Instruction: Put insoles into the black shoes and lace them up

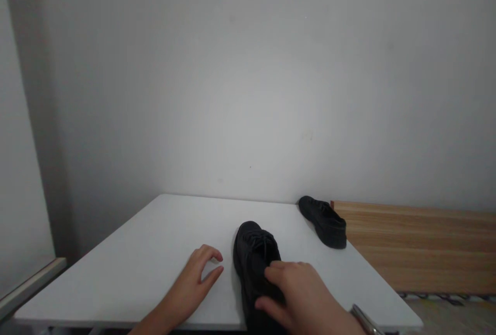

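Observation:
A black lace-up shoe (253,260) is near the table's front edge, its toe pointing away from me and its heel running out of the bottom of the view. My right hand (298,293) is curled over the right side of the shoe's opening, thumb and fingers against it; the hand hides part of the collar. To the left of the shoe, my left hand (199,273) is open with nothing in it, thumb and fingers apart in a curve and not touching the shoe. A second black shoe (324,223) sits at the table's far right edge.
The white table (155,257) meets a pale wall (248,92) at the back. Beyond its right edge is a wood-grain panel (418,247). A light ledge (33,283) runs along the left. Something metallic (366,319) is at my right wrist.

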Tool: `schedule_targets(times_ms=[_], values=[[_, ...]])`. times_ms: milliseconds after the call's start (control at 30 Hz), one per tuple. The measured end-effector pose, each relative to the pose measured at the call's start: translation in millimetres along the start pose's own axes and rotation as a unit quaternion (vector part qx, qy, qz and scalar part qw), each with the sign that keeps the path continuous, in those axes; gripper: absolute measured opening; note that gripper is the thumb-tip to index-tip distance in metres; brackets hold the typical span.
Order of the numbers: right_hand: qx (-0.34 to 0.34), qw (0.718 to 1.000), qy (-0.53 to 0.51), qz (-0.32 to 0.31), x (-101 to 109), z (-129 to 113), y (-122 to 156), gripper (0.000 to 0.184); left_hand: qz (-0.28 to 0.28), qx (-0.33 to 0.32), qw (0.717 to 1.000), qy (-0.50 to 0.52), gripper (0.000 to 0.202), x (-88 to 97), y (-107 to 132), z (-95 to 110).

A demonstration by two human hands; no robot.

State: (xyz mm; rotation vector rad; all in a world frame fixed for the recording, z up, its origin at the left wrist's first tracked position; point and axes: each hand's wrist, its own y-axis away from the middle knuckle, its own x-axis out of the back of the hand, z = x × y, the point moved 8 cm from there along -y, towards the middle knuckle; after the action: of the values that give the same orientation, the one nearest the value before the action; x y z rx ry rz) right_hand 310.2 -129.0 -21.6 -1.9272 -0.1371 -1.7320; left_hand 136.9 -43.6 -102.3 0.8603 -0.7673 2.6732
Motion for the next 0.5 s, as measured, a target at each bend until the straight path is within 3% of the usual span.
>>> schedule_targets(times_ms=[100,167,333,500], values=[[-0.022,0.996,-0.046,0.073,21.2,38.2,0.8,0.011,-0.009,-0.001,1.0,-0.018,0.01,0.1,4.4,0.9],[-0.025,0.992,-0.046,0.111,22.9,65.5,0.0,0.012,-0.01,0.003,1.0,-0.028,0.01,-1.0,5.6,1.3],[-0.006,0.976,0.013,0.215,-4.5,131.9,-0.3,0.015,-0.013,0.011,0.998,-0.055,0.008,-3.9,4.9,6.3],[-0.03,0.962,0.063,0.262,-40.2,201.9,3.3,0.025,-0.014,0.013,0.997,-0.081,0.009,-2.6,7.7,11.2]])
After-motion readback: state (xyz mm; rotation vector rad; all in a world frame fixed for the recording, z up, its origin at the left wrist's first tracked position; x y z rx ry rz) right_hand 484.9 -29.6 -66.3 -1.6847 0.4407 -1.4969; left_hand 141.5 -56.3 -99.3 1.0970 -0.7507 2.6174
